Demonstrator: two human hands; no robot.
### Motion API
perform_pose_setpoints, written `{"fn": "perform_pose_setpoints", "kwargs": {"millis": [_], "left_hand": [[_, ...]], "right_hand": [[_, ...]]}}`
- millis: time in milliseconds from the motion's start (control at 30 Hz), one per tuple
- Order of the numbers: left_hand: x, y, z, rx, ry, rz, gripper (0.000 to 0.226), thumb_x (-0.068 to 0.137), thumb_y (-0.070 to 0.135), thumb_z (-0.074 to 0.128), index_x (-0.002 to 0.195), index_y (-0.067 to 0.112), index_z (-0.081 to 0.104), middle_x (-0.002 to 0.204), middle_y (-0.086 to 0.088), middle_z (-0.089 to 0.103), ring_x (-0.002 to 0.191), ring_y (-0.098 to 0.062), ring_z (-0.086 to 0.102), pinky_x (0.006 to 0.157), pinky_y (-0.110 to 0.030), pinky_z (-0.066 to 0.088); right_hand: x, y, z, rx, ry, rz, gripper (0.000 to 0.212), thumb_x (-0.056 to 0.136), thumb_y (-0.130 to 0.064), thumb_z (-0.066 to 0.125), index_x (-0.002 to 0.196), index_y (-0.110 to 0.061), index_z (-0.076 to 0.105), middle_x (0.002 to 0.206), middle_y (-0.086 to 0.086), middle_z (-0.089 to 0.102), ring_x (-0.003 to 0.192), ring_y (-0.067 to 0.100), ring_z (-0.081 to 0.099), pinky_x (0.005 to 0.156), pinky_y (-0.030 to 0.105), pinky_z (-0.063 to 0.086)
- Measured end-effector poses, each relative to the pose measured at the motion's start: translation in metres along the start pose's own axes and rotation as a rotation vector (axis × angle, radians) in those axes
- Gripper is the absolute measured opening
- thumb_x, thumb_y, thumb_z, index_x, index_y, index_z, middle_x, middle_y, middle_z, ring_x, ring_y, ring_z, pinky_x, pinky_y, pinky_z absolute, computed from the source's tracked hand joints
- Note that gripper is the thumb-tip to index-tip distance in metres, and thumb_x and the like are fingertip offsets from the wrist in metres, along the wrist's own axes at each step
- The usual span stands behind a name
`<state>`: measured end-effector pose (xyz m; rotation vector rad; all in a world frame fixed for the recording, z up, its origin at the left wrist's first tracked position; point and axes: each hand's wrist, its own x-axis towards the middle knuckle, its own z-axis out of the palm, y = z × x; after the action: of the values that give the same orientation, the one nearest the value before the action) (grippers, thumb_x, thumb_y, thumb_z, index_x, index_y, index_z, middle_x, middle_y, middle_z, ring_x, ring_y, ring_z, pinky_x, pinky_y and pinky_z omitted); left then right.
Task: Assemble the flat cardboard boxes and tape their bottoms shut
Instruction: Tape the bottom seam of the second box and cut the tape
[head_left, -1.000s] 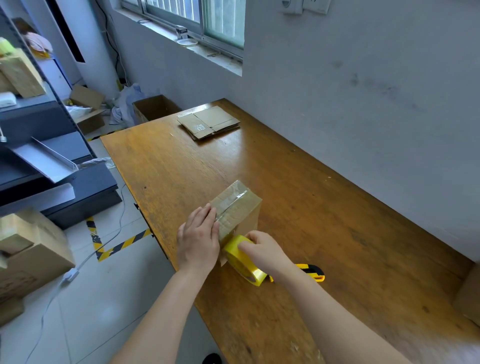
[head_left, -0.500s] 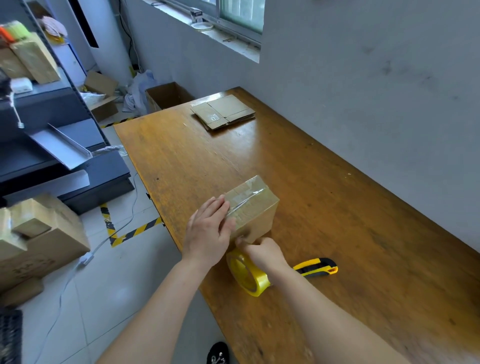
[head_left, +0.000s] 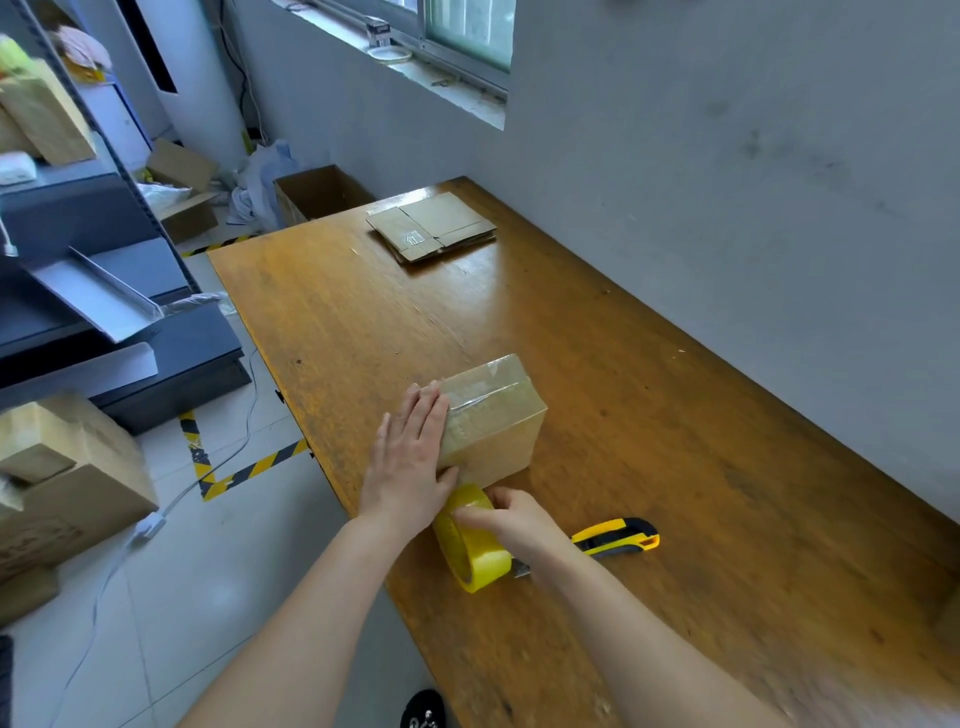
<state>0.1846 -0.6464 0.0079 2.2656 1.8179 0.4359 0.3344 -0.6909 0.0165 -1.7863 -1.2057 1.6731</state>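
Left hand (head_left: 410, 457), fingers flat, steadies box (head_left: 493, 415) near the tabletop's left edge; right hand (head_left: 514, 525) grips tape roll (head_left: 470, 540) to draw tape taut.

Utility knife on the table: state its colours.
Yellow and black; the utility knife shows best in the head view, beside the tape roll.

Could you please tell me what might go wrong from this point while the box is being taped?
The knife lies just beside the right hand, so a backward pull on the tape roll might brush its tip. The tape roll sits near the table edge and could drop off if the grip loosens. The left hand only presses flat against the box, which may slide when the tape is tugged.
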Motion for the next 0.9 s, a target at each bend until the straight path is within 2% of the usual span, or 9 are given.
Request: {"fn": "perform_pose_setpoints", "kwargs": {"millis": [100, 200, 367, 467, 567, 633, 700, 833, 900], "left_hand": [[-0.01, 0.0, 0.012, -0.111, 0.121, -0.132, 0.103, 0.079, 0.045, 0.075, 0.154, 0.027, 0.007, 0.164, -0.007, -0.004, 0.151, -0.027, 0.0, 0.119, -0.049, 0.01], [-0.026, 0.01, 0.019, -0.421, 0.123, -0.498, 0.111, 0.069, 0.053, 0.081, 0.154, 0.023, 0.017, 0.156, -0.009, 0.012, 0.142, -0.03, 0.018, 0.11, -0.044, 0.031], [-0.036, 0.022, 0.028, -1.257, -0.091, -1.056, 0.057, 0.081, 0.029, 0.077, 0.127, 0.016, 0.047, 0.123, -0.01, 0.055, 0.105, -0.029, 0.059, 0.08, -0.043, 0.054], [-0.033, 0.023, 0.024, -1.427, -0.123, -1.074, 0.039, 0.088, 0.007, 0.07, 0.119, 0.013, 0.048, 0.111, -0.016, 0.063, 0.091, -0.031, 0.067, 0.072, -0.044, 0.058], [-0.033, 0.027, 0.021, -1.399, -0.085, -1.032, 0.025, 0.089, 0.004, 0.067, 0.107, 0.016, 0.054, 0.112, -0.015, 0.064, 0.094, -0.031, 0.067, 0.078, -0.047, 0.059], [-0.034, 0.028, 0.018, -1.399, -0.076, -1.026, 0.019, 0.09, 0.004, 0.066, 0.101, 0.016, 0.056, 0.111, -0.015, 0.065, 0.093, -0.031, 0.067, 0.077, -0.048, 0.057], [-0.035, 0.028, 0.016, -1.407, -0.071, -1.018, 0.016, 0.091, 0.003, 0.065, 0.097, 0.015, 0.058, 0.11, -0.015, 0.065, 0.094, -0.032, 0.066, 0.078, -0.048, 0.056], [-0.034, 0.029, 0.011, -1.427, -0.076, -1.016, 0.016, 0.091, 0.002, 0.063, 0.095, 0.016, 0.058, 0.111, -0.014, 0.064, 0.099, -0.033, 0.064, 0.083, -0.05, 0.055], [-0.033, 0.029, 0.01, -1.451, -0.089, -1.025, 0.016, 0.092, 0.0, 0.062, 0.094, 0.015, 0.058, 0.109, -0.014, 0.064, 0.097, -0.033, 0.064, 0.083, -0.05, 0.056]], "right_hand": [[-0.003, 0.001, 0.001, 0.015, 0.029, -0.019, 0.02, 0.086, -0.038, 0.072, 0.096, -0.024, 0.063, 0.096, -0.003, 0.068, 0.086, 0.01, 0.064, 0.066, 0.022, 0.048], [-0.002, 0.002, 0.001, -0.033, 0.059, -0.02, 0.021, 0.087, -0.037, 0.07, 0.101, -0.022, 0.063, 0.096, -0.004, 0.067, 0.086, 0.008, 0.062, 0.068, 0.022, 0.047], [-0.006, 0.001, 0.001, -0.012, -0.014, -0.049, 0.012, 0.086, -0.03, 0.071, 0.096, -0.026, 0.066, 0.094, -0.006, 0.07, 0.087, 0.008, 0.065, 0.077, 0.026, 0.051], [-0.002, 0.004, -0.01, -0.149, 0.098, -0.087, 0.015, 0.087, -0.023, 0.06, 0.1, -0.024, 0.069, 0.099, -0.006, 0.068, 0.09, 0.008, 0.062, 0.076, 0.025, 0.05], [0.006, 0.022, -0.029, -0.62, 0.309, -0.056, 0.036, 0.087, -0.021, 0.055, 0.122, -0.02, 0.063, 0.121, 0.002, 0.06, 0.109, 0.019, 0.057, 0.087, 0.032, 0.051], [0.005, 0.038, -0.039, -0.939, 0.266, 0.03, 0.038, 0.086, -0.016, 0.057, 0.124, -0.019, 0.06, 0.123, 0.005, 0.055, 0.113, 0.025, 0.054, 0.089, 0.036, 0.051], [0.005, 0.055, -0.043, -1.113, 0.197, 0.027, 0.041, 0.087, -0.011, 0.057, 0.127, -0.021, 0.059, 0.124, 0.004, 0.053, 0.114, 0.025, 0.052, 0.09, 0.036, 0.05], [0.005, 0.07, -0.046, -1.256, 0.262, -0.118, 0.038, 0.091, -0.017, 0.06, 0.127, -0.027, 0.055, 0.121, -0.002, 0.056, 0.117, 0.021, 0.051, 0.099, 0.033, 0.039], [0.002, 0.068, -0.047, -1.148, 0.306, -0.207, 0.031, 0.092, -0.026, 0.062, 0.121, -0.027, 0.052, 0.114, -0.006, 0.061, 0.114, 0.018, 0.055, 0.109, 0.035, 0.032]]}}
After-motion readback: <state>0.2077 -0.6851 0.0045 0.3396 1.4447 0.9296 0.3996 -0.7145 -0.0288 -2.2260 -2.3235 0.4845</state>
